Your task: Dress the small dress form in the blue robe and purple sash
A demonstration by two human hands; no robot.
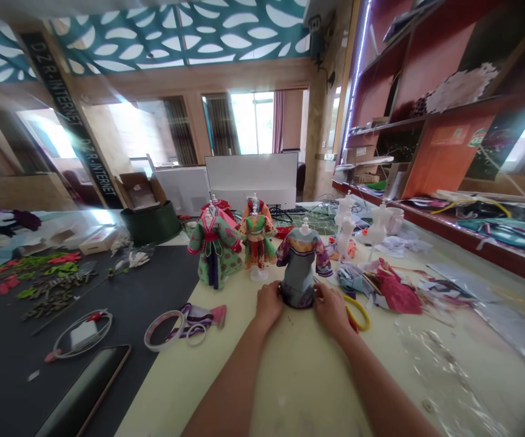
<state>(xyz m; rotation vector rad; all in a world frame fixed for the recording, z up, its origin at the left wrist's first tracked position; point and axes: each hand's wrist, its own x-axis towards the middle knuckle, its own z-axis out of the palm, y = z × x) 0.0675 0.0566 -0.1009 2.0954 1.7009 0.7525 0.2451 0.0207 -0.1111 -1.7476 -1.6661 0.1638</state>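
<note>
In the middle of the table stands a small white mannequin point(305, 226) wearing a doll dress point(299, 270), grey below with purple and orange patterned shoulders and wide sleeves. My left hand point(269, 303) is at the lower left side of the dress, its fingers closed on the hem. On the opposite side, my right hand point(331, 306) pinches the hem the same way. The fingertips are partly hidden by the cloth. Yellow-handled scissors point(357, 312) lie just right of my right hand, partly covered by it.
Behind stand a green doll robe point(214, 249) and a green and orange doll outfit point(257, 233) on mannequins. Bare white mannequins point(345, 221) and fabric scraps point(396, 288) are at right. Tape rolls point(153, 346), a patterned cloth strip point(196, 318) and a phone point(84, 394) lie left.
</note>
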